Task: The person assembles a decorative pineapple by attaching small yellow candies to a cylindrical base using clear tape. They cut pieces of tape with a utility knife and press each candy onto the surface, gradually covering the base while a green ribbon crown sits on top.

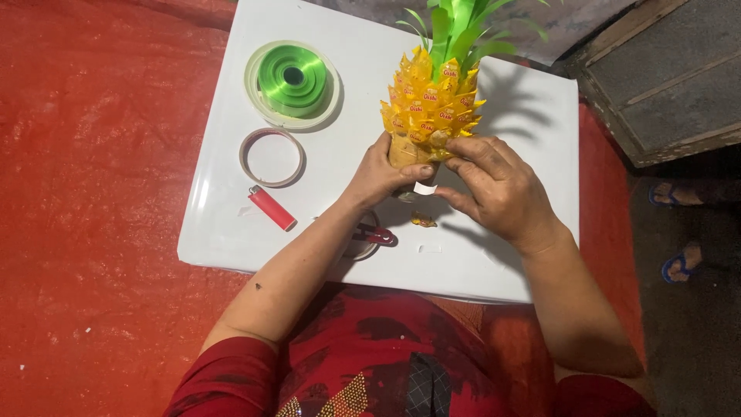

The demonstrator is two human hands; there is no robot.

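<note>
Fingers of your left hand [380, 174] wrap the lower part of the pineapple craft [428, 108], thumb across its front, while your right hand [494, 185] pinches a yellow wrapper [441, 139] at its bottom row. Rows of yellow candy wrappers cover the craft and green ribbon leaves [455, 27] top it. It stands tilted over the middle of the white surface [525, 255]. Both forearms reach in from below, wrists bent inward.
</note>
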